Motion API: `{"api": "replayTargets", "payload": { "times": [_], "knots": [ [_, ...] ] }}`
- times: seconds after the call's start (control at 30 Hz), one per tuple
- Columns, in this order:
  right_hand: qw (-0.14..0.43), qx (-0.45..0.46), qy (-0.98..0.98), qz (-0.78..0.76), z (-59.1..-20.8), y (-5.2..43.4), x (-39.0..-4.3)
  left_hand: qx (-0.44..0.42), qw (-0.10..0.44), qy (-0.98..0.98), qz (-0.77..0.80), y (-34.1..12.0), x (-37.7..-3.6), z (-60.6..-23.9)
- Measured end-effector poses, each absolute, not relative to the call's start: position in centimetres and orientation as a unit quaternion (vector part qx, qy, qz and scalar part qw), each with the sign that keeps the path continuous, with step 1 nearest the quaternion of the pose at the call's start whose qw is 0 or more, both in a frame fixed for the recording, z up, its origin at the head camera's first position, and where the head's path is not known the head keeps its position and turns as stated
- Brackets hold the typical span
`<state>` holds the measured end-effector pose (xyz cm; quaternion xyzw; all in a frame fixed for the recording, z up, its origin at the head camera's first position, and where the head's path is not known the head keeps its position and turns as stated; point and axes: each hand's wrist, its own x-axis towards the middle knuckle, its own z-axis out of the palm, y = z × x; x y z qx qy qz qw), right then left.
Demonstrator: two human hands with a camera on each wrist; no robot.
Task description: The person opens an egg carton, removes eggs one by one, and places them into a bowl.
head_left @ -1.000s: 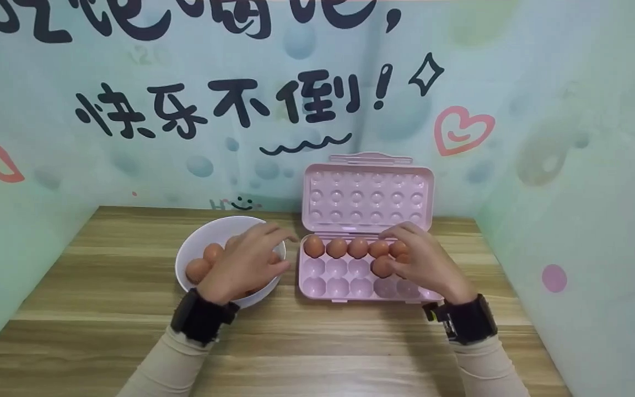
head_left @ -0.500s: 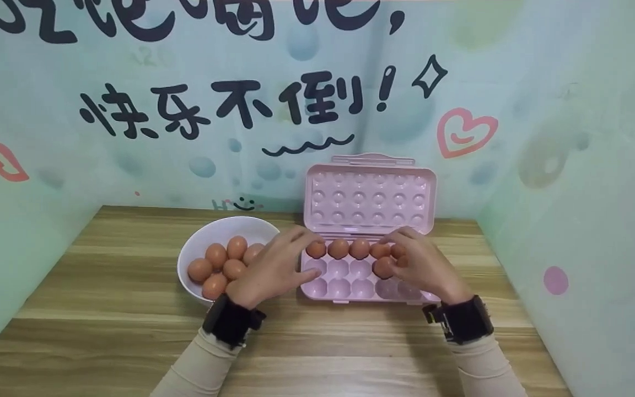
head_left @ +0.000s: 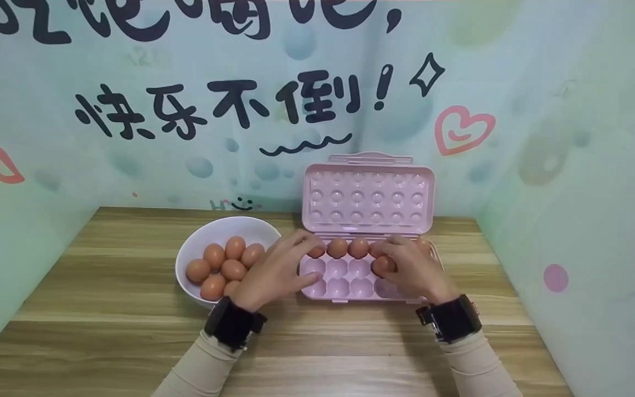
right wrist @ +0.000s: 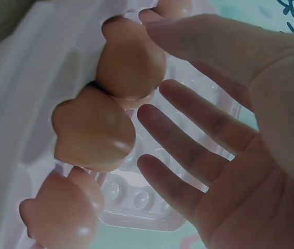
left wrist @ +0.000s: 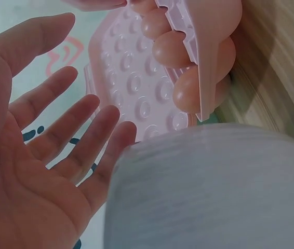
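Note:
My left hand (head_left: 276,270) hovers between the white bowl (head_left: 187,234) and the left end of the pink egg carton (head_left: 339,298). Its spread fingers (left wrist: 79,116) hold nothing in the left wrist view, though in the head view they overlap the leftmost egg (head_left: 316,251). Over the carton's right half is my right hand (head_left: 419,273), its thumb tip right at a brown egg (right wrist: 131,59) seated in a cup. The other fingers (right wrist: 178,129) of that hand are extended and separated beside the eggs. Back-row eggs (head_left: 337,248) sit in their cups; some others lie hidden under the right hand.
Several brown eggs (head_left: 233,270) lie in the bowl. The carton's dimpled lid (head_left: 367,198) stands raised against the patterned backdrop (head_left: 185,110). All of this rests on a wood-grain table (head_left: 317,353), with walls of the same backdrop at both sides.
My left hand has moved right, from over the bowl to the carton's left end, uncovering eggs in the bowl. My right hand has shifted slightly left, exposing an egg at the back right.

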<state>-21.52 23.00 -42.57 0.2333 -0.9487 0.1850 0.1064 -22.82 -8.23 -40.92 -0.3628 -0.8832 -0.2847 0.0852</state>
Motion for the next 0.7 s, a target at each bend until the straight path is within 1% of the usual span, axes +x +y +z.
{"api": "replayTargets", "payload": {
  "times": [0.13, 0.4, 0.7],
  "knots": [
    [0.104, 0.232, -0.952, 0.171, -42.88, 22.81, -21.63, -0.359, 0.082, -0.887, -0.278, -8.16, -22.71, -40.88],
    [0.127, 0.264, -0.942, 0.163, -43.27, 22.64, -21.9, -0.362, 0.082, -0.887, -0.275, -8.06, -22.72, -40.99],
    [0.145, 0.25, -0.946, 0.146, -43.48, 22.79, -21.98, -0.364, 0.082, -0.885, -0.278, -8.0, -22.7, -40.95]
  ]
}}
